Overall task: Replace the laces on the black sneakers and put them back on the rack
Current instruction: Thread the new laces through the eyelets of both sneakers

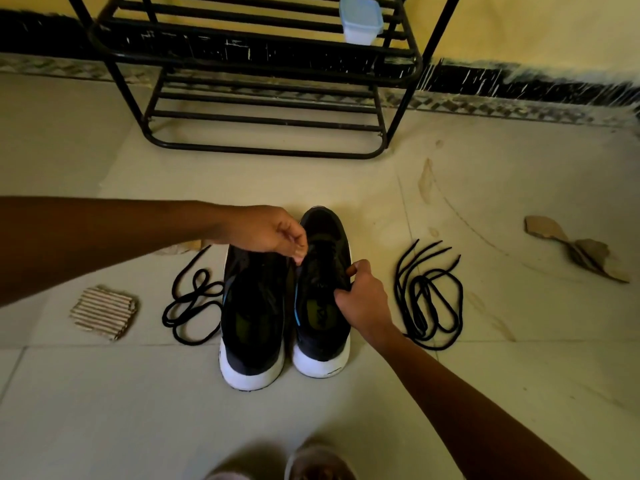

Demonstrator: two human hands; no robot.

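Relacing in progress on a tiled floor (450, 393): left sneaker (254, 313) and right sneaker (322, 306), black with white soles, side by side, heels near, toes toward the black rack (242, 57) at the far wall, presumably lined up for an easy return. Left sneaker untouched, right sneaker in work. Left hand (266, 230) reaching across from the left, thumb and fingertips pressed together in a pinch at the lacing row of the right sneaker; lace or fabric between them impossible to tell, dark on dark. Right hand (362, 299) curled round that shoe's right-side collar, likely to steady it against the pull. Loose black laces in two tangles: one bundle (188, 306) just left of the pair, up against the left sneaker, another bundle (429, 296) on the right, near but apart, probably old kept from new, the sorting not clear. Lidded plastic tub (360, 19) on an upper shelf of the rack. Corrugated cardboard (104, 313) further left, torn scraps (575, 251) far right. Judged an early stage: lacing unfinished, return to the rack not yet begun.
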